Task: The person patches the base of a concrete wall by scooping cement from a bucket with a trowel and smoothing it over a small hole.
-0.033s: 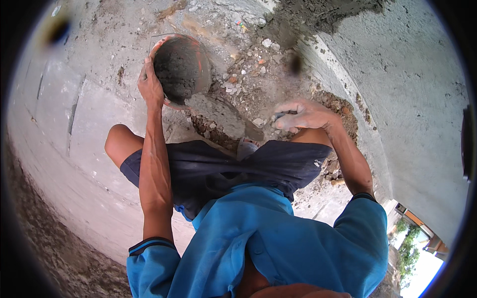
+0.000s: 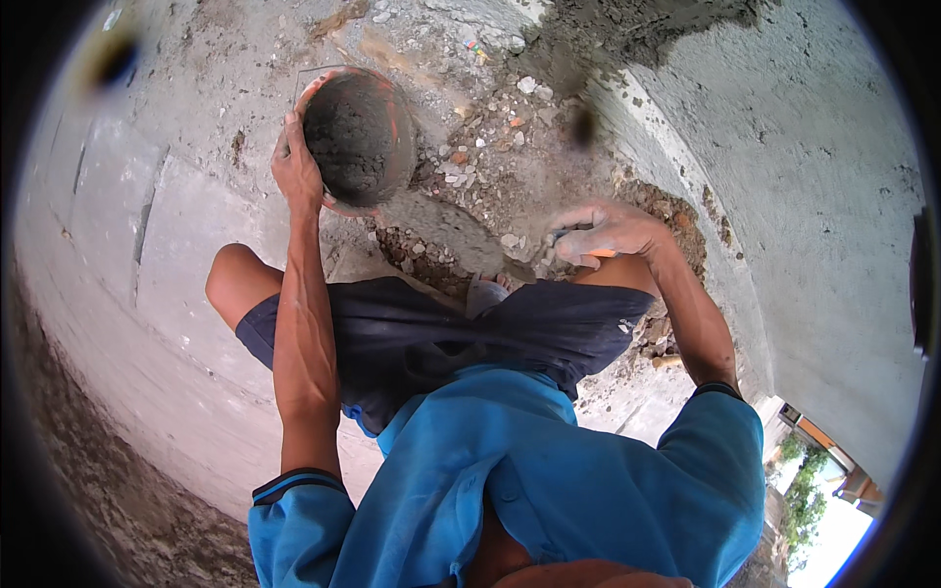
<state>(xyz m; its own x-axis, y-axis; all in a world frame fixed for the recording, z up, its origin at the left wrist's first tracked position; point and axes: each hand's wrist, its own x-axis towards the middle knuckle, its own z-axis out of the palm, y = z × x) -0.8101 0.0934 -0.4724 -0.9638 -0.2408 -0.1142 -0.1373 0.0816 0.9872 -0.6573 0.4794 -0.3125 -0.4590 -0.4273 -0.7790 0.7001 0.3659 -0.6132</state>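
An orange-rimmed bucket (image 2: 400, 122), caked in grey, stands at the upper left with wet grey mortar (image 2: 351, 147) inside. My left hand (image 2: 298, 171) grips its left rim, thumb and fingers closed over the edge. To the right, above my right knee, my right hand (image 2: 610, 235) is closed around the orange handle of a trowel (image 2: 456, 233). The trowel's blade is coated with mortar and stretches left to the bucket's lower right rim. Part of the handle is hidden by my fingers.
Broken rubble (image 2: 480, 147) covers the ground right of the bucket. A grey plastered wall (image 2: 814, 167) rises on the right, with a pile of wet mortar (image 2: 627, 34) at its far end. Grey slabs (image 2: 186, 225) lie to the left.
The trowel blade has tilted and shifted slightly right, and its orange handle now shows under my right hand. My left hand and the bucket stay put.
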